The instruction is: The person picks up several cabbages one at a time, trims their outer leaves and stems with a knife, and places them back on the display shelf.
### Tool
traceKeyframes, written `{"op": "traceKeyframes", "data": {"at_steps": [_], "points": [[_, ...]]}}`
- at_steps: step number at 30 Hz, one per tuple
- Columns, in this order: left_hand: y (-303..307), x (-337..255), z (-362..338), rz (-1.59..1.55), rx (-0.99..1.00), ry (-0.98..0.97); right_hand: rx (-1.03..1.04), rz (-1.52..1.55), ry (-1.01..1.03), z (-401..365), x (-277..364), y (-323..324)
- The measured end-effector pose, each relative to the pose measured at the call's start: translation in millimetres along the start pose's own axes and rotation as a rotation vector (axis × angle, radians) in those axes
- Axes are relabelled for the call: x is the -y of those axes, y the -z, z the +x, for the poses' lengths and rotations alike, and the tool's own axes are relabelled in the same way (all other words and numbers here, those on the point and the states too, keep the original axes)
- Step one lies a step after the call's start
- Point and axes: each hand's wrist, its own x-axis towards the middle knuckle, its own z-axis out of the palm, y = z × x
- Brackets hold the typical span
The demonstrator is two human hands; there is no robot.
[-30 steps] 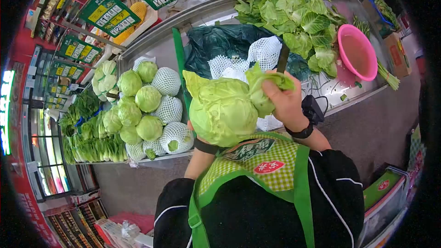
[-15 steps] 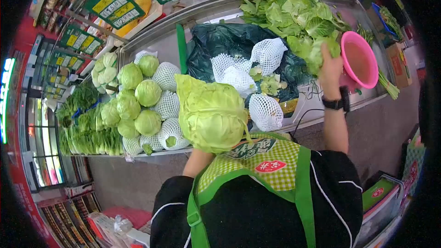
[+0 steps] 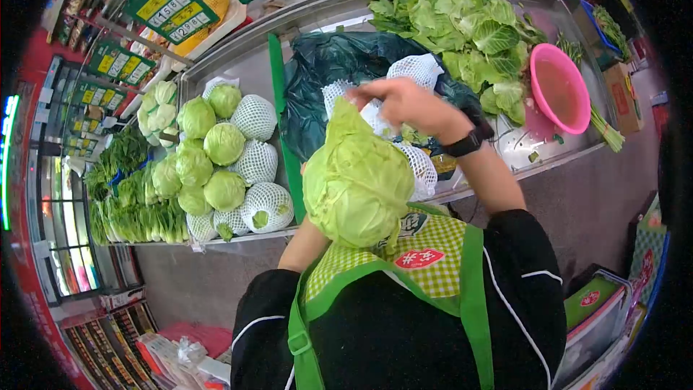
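A large green cabbage [image 3: 359, 191] rests in my left hand [image 3: 304, 170] against the checked apron; the cabbage hides most of that hand's fingers. One outer leaf sticks up from its top. My right hand [image 3: 408, 105] is above the dark green plastic bag [image 3: 307, 94], its fingertips close to that leaf. Its fingers are blurred and partly bent, and I cannot make out anything in them. White foam nets [image 3: 416, 71] and leaf scraps lie on the bag. Loose leaves [image 3: 473, 25] are heaped at the back right.
Stacked cabbages [image 3: 224, 144], some in white nets [image 3: 268, 207], stand left of a green divider [image 3: 279, 94]. A pink basin [image 3: 560, 89] of brownish water sits at the right. Price signs [image 3: 172, 6] hang at the upper left. The metal counter edge [image 3: 538, 166] runs in front.
My right hand has moved left from the leaf heap to above the bag. The leaf it was at now lies on the heap's front. The cabbage has shifted right and turned.
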Motion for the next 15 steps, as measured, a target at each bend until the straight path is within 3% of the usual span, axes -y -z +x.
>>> {"op": "traceKeyframes", "data": {"at_steps": [1, 2, 4, 6, 10, 12, 13, 14, 15], "points": [[0.1, -0.5, -0.2, 0.001, -0.003, 0.002, 0.141, 0.047, 0.02, 6.9, -11.7, -9.6], [0.4, -0.6, -0.3, 0.002, -0.004, 0.003, 0.141, 0.051, 0.022, 6.9, -10.9, -10.0], [1.3, -2.2, -1.3, 0.006, -0.018, -0.006, 0.028, 0.037, 0.122, 9.4, -5.4, -12.8], [3.1, -4.8, -1.6, 0.003, -0.035, -0.014, -0.18, 0.344, 0.185, 1.8, -2.8, -8.1], [19.4, -10.4, -5.4, 0.101, -0.122, -0.06, -0.456, 0.631, 0.339, -17.2, -26.0, 33.6], [32.3, -17.2, -10.2, 0.217, -0.22, -0.107, -0.543, 0.625, 0.334, -21.8, -51.3, 36.7], [27.7, -19.3, -7.2, 0.115, -0.197, -0.12, -0.626, 0.763, 0.166, -24.5, -63.1, 35.7], [19.6, -19.9, -3.8, -0.213, -0.136, -0.137, -0.708, 0.897, -0.005, -27.6, -74.7, 34.4], [18.2, -21.5, -3.8, -0.252, -0.095, -0.073, -0.686, 0.86, -0.02, -30.0, -89.5, 30.7]]}}
